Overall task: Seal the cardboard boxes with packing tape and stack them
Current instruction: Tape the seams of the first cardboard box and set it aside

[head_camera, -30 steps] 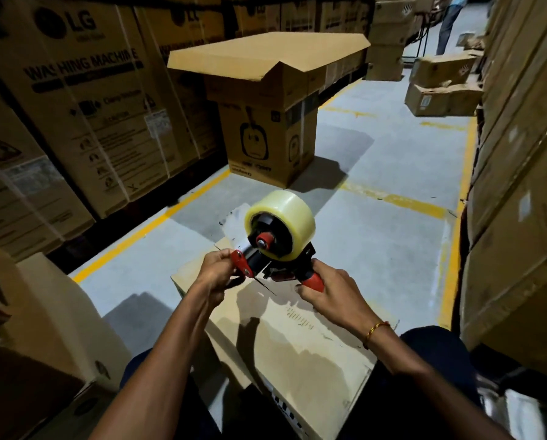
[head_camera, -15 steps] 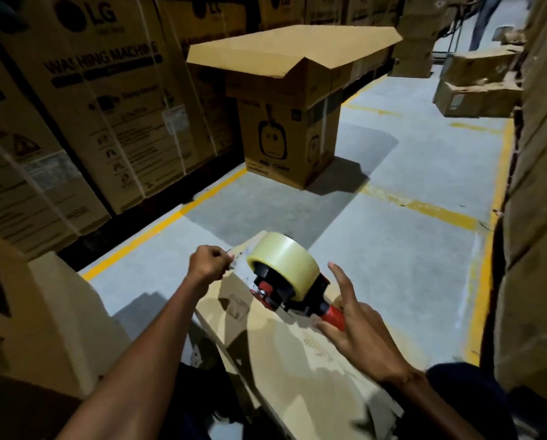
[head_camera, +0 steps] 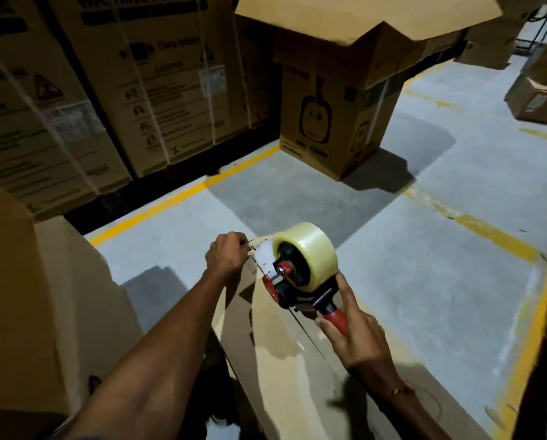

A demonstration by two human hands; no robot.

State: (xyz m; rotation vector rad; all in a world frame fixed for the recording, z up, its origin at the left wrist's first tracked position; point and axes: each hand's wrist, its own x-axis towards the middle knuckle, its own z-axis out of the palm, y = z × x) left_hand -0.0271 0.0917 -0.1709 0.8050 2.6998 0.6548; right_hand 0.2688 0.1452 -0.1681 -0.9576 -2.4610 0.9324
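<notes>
Warehouse floor (head_camera: 424,249); tape dispenser (head_camera: 300,274) on box (head_camera: 281,360), handle toward right hand (head_camera: 354,338).

One tape dispenser, two hands, several cardboard boxes.
One tape dispenser (head_camera: 300,274) carrying one tape roll (head_camera: 313,249); two hands at it; one box under it (head_camera: 284,360); one open-flapped box (head_camera: 335,112) beyond it.

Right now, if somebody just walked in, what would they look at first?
Probably the pale roll on the red and black tape dispenser, low in the middle, held by the right hand over a flat cardboard box. The left hand pinches the box's far end. Behind stands a tall box with open flaps.
</notes>
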